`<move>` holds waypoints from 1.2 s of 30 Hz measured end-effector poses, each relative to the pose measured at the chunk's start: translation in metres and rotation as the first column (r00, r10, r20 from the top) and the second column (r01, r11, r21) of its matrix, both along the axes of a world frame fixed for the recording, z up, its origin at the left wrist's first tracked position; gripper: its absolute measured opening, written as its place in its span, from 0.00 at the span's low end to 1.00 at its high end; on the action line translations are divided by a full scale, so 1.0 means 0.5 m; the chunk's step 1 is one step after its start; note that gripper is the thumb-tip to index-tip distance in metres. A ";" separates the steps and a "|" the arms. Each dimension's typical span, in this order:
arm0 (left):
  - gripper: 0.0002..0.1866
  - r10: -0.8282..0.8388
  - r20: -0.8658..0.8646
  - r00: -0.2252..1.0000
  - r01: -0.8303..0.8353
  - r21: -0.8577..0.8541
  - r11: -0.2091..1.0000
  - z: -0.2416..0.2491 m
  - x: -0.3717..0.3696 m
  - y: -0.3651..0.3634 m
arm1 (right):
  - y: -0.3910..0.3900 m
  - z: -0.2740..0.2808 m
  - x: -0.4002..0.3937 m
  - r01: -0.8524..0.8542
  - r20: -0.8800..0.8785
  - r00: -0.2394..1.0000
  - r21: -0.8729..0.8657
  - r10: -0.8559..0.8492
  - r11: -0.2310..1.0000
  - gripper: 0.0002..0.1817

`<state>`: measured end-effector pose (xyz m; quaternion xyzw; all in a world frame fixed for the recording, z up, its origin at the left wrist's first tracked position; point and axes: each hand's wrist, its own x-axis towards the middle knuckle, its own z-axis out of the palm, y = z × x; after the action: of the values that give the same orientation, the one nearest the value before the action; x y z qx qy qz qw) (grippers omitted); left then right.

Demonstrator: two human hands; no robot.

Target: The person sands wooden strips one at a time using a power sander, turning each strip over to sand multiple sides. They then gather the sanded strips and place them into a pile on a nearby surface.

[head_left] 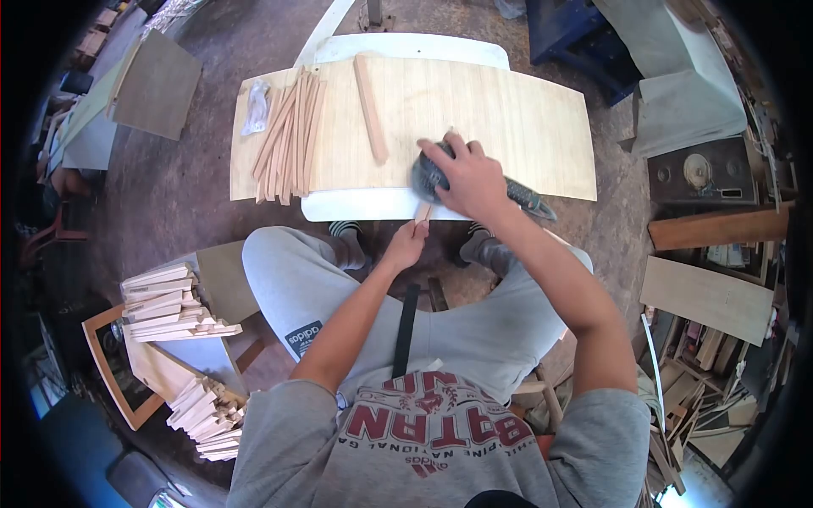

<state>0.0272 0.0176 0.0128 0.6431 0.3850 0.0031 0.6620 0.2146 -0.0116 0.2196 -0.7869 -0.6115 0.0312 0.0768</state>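
My right hand [472,179] is wrapped over the top of a dark power sander [428,176], whose narrow tail points to the right. The sander presses down at the near edge of the plywood board [508,127]. Just below it, my left hand [406,244] grips the near end of a thin wooden strip [423,212]; the strip's far end is hidden under the sander. One separate strip [369,110] lies on the board to the left of the sander. Farther left is a loose pile of similar strips [292,140], beside a clear plastic bag [256,108].
A white panel [356,206] sits beneath the board. Stacked wood pieces [174,305] and another stack [207,419] stand at my lower left. To the right are a wooden plank [720,227], a plywood sheet [707,298] and piled offcuts [720,356].
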 end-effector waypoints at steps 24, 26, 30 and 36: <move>0.22 -0.024 0.070 0.997 0.032 -0.115 0.993 0.019 0.002 -0.001 | 0.122 -0.028 0.140 0.226 0.049 0.973 0.004 -0.226 0.974 0.46; 0.23 -0.025 0.052 0.998 0.030 -0.108 0.994 0.029 0.003 0.000 | 0.108 -0.025 0.120 0.204 0.036 0.978 0.006 -0.205 0.979 0.46; 0.23 0.013 0.061 0.998 -0.005 -0.126 0.992 0.037 0.007 -0.003 | 0.072 -0.028 0.066 0.105 -0.006 0.994 0.090 -0.105 0.990 0.46; 0.23 0.013 0.057 0.998 -0.008 -0.079 0.997 0.005 0.002 -0.003 | 0.002 -0.012 -0.035 0.044 -0.061 0.997 0.011 -0.043 0.999 0.46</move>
<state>0.0283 0.0162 0.0155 0.6140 0.3688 0.0099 0.6977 0.1969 -0.0104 0.2138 -0.7983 -0.5917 0.0497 0.1008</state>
